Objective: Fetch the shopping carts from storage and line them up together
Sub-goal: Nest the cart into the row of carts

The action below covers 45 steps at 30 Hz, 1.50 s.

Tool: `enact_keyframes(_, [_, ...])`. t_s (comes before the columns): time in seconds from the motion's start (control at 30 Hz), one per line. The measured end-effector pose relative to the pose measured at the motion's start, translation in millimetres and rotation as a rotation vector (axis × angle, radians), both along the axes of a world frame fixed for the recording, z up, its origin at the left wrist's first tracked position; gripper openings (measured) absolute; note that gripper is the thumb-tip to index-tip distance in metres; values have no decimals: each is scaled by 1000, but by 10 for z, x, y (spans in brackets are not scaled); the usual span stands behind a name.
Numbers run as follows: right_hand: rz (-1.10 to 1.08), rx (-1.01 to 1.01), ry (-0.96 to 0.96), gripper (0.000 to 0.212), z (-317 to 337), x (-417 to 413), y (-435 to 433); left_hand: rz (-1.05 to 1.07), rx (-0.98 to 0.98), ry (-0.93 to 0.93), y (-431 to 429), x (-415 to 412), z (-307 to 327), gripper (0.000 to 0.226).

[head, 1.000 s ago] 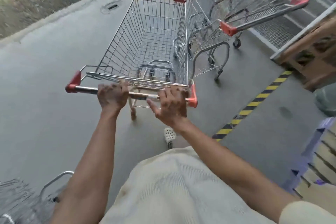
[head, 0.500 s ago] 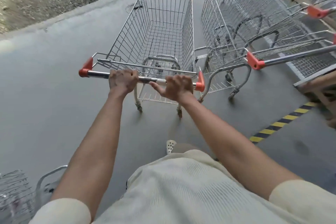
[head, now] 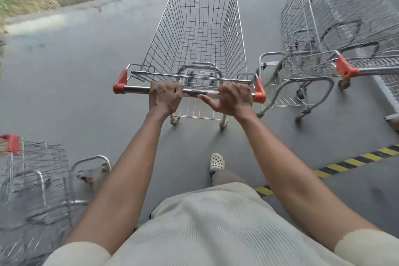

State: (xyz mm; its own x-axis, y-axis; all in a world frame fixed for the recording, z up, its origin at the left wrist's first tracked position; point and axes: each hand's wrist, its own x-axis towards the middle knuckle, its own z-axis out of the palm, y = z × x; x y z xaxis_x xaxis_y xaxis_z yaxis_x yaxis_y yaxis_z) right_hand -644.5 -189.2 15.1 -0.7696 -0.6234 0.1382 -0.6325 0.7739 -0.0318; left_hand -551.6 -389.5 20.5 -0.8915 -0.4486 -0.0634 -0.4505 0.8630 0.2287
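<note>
Head view: your shopping cart (head: 200, 34) has swung clear of the parked carts (head: 313, 28) and now stands left of them, apart; judge it free to wheel into line; your left hand (head: 165, 97) grips its handle bar (head: 138, 89) fully; your right hand (head: 233, 99) hooks its fingers over the bar, thumb out.

Ahead of the cart (head: 198, 54) and to its left, the grey floor (head: 75, 75) lies open as far as the curb (head: 54, 21). Parked carts (head: 313, 28) stand just to the cart's right. Their frames crowd its right handle end, and whether they touch cannot be told. Behind the cart on the left, another cart (head: 38, 179) stands close beside the person. A striped line (head: 349, 163) lies flat on the floor behind the cart to the right.
</note>
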Motion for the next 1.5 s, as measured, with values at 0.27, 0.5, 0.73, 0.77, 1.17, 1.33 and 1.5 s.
enact_keyframes(0.27, [41,-76,55,90,-57,1425,-10,-93,-64,147,-433,1914,-160,58])
enact_keyframes(0.5, [146,-136,64,81,-73,2351,80,34,-115,299,-531,3454,-442,59])
enact_keyframes(0.73, [214,-276,121,70,-102,2769,38,114,-157,282,-392,4016,-597,53])
enact_keyframes(0.77, [223,-287,119,68,-91,2758,-13,110,-158,273,-436,4002,-594,54])
enact_keyframes(1.17, [120,-123,85,87,-222,1474,-1169,78,-96,162,-1705,2633,-486,66])
enact_keyframes(1.33, [108,-115,82,90,-223,496,-1902,71,-95,156,-2447,1613,-466,67])
enact_keyframes(1.5, [100,-58,38,103,-231,-580,-2699,82,-96,125,-3218,534,-448,66])
